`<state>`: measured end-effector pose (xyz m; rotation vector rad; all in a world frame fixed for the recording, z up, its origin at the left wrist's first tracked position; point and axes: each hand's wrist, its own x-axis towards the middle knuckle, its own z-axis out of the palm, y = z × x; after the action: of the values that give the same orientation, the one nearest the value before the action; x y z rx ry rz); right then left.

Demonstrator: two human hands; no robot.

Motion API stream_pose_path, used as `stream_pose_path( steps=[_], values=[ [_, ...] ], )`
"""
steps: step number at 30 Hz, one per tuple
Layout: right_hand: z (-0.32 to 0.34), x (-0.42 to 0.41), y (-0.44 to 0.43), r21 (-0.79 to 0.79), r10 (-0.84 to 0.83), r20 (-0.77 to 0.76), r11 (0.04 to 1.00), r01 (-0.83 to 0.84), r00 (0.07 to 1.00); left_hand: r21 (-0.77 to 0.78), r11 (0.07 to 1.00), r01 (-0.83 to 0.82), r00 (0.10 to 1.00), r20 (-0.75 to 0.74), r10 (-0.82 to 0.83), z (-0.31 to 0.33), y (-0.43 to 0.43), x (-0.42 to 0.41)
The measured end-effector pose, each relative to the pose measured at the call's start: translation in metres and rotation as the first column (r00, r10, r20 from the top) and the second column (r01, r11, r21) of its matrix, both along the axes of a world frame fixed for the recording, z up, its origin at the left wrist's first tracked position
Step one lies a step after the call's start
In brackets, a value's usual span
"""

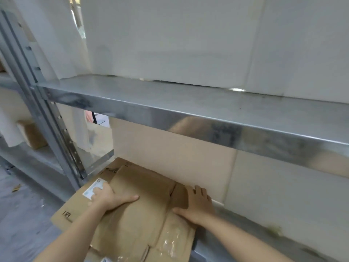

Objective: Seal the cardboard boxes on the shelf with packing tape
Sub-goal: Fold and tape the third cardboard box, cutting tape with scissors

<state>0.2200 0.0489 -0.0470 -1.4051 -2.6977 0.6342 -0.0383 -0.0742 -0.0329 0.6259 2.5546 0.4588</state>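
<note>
Cardboard box (pixel 143 195) sits on lower shelf (pixel 255 229), front-left. L hand (pixel 111 197) & R hand (pixel 198 205) lie flat, fingers straight, gripping nothing, pressing flaps down either side of centre seam. Seam runs near-to-far betw. hands; R hand nearer it. No tape roll in view.

White wall panels (pixel 170 38), grey floor (pixel 20 214).
</note>
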Motion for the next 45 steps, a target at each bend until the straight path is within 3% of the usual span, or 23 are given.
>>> stream_pose_path(
  steps=[6,10,12,19,25,29,32,36,41,45],
  values=[
    [0.033,0.044,-0.011,-0.070,-0.133,-0.282,0.991,0.118,0.950,0.317,0.945,-0.076,0.986,0.164,0.024,0.040,-0.005,0.019],
    [0.059,0.091,-0.020,-0.171,-0.210,-0.542,0.976,0.138,0.813,0.412,0.907,-0.092,0.969,0.245,-0.013,0.060,-0.003,0.058],
    [0.067,0.123,-0.023,-0.180,-0.235,-0.603,0.971,0.158,0.762,0.435,0.895,-0.098,0.959,0.282,-0.032,0.062,-0.002,0.089],
    [0.086,0.282,-0.031,-0.129,-0.264,-0.633,0.963,0.237,0.728,0.502,0.861,-0.084,0.925,0.361,-0.120,0.061,0.015,0.242],
    [0.105,0.421,-0.036,-0.055,-0.286,-0.608,0.946,0.320,0.740,0.547,0.836,-0.040,0.930,0.327,-0.170,0.069,0.030,0.390],
    [0.117,0.482,-0.039,-0.054,-0.298,-0.638,0.937,0.345,0.710,0.580,0.815,0.021,0.911,0.325,-0.254,0.071,0.046,0.443],
    [0.123,0.517,-0.043,-0.024,-0.294,-0.686,0.924,0.382,0.666,0.585,0.806,0.090,0.883,0.328,-0.337,0.081,0.059,0.474],
    [0.124,0.541,-0.046,-0.101,-0.329,-0.754,0.914,0.394,0.569,0.585,0.807,0.083,0.886,0.327,-0.328,0.093,0.077,0.513],
    [0.133,0.549,-0.056,-0.074,-0.310,-0.729,0.922,0.379,0.610,0.570,0.821,0.047,0.912,0.311,-0.268,0.109,0.083,0.540],
    [0.136,0.549,-0.062,-0.002,-0.273,-0.720,0.920,0.392,0.638,0.646,0.760,0.067,0.837,0.378,-0.395,0.115,0.086,0.555]
  ],
)
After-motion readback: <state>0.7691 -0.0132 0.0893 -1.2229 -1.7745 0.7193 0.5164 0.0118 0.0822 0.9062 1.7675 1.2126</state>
